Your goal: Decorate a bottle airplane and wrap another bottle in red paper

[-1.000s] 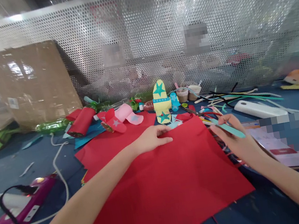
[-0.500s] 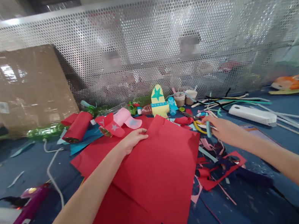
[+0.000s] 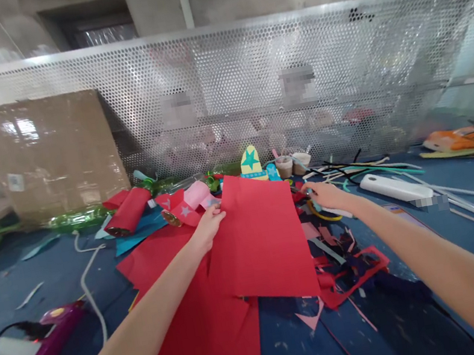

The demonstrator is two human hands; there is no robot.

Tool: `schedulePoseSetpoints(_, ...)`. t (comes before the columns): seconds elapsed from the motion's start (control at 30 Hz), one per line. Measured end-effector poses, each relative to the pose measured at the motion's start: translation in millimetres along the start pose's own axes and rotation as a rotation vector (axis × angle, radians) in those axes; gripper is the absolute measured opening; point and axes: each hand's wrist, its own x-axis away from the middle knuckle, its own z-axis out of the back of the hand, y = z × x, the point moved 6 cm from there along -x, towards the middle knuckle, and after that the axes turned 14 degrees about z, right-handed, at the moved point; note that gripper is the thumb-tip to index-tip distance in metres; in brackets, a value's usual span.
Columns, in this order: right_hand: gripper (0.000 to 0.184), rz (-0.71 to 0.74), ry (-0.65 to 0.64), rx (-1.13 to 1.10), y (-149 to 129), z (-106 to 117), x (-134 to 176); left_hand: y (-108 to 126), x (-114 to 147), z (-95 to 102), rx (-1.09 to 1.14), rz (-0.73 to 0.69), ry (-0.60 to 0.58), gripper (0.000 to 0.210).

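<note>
Cardboard (image 3: pixel 51 161) is standing at the far left, in front of a perforated metal screen (image 3: pixel 227 69). Nearer to the person, a purple power strip (image 3: pixel 43 352) is lying on the dark blue table (image 3: pixel 290 351), and a white cable (image 3: pixel 87 283) is winding past it. Going to the right, I am seeing a clear green bottle (image 3: pixel 79 219) on its side, then a red roll (image 3: pixel 128 212), partly lying over a blue sheet (image 3: pixel 139 230). More red sheets (image 3: pixel 194 350) are spreading below, under the left forearm.

The left hand (image 3: pixel 209 226) is pinching the left edge of a red paper sheet (image 3: pixel 261 240), close to its upper corner, with thumb and fingers brought narrowly together. This sheet is lying between the two hands, partly over the other red ones. Its top edge is hiding the lower part of a yellow cutout (image 3: pixel 250 160) with a teal star. Two small cups (image 3: pixel 293 165) are standing a little to the right of it.

The right hand (image 3: pixel 325 194) is bending its fingers near the right edge of the sheet, and is holding a pale blue tool (image 3: pixel 312 192); the fingers are covering most of it, so I cannot tell its kind. Just below, a yellow scissors handle (image 3: pixel 324 217) is showing, and red and pink scraps (image 3: pixel 375 263) are lying in a heap. Farther right, a white plastic bar (image 3: pixel 397 189) is resting among thin cords.
</note>
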Motion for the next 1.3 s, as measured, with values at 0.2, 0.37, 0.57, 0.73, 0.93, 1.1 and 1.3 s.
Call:
schedulePoseSetpoints(0.2,0.033,-0.083,0.026,-0.042,18,3,-7,-7,-2,-6.5,-0.093,0.075,-0.123,0.020)
schedulePoseSetpoints(0.37,0.030,-0.127,0.025,-0.036,31,3,-9,-16,-15,-8.0,-0.196,0.137,-0.203,0.029)
schedulePoseSetpoints(0.57,0.030,-0.148,0.026,-0.016,35,1,-6,-10,-16,-12.4,-0.174,0.068,-0.200,0.030)
schedulePoseSetpoints(0.73,0.030,-0.167,0.046,0.012,43,4,-1,-8,-12,-16.1,-0.074,-0.008,-0.143,0.028)
schedulePoseSetpoints(0.93,0.029,-0.161,0.089,0.039,52,12,3,-9,0,-22.0,-0.080,0.001,-0.160,0.025)
schedulePoseSetpoints(1.1,0.029,-0.141,0.103,0.052,48,14,8,-8,7,-24.6,-0.152,-0.007,-0.148,0.022)
schedulePoseSetpoints(1.3,0.029,-0.064,0.153,0.048,19,29,11,-9,5,-21.5,-0.190,-0.095,0.004,0.029)
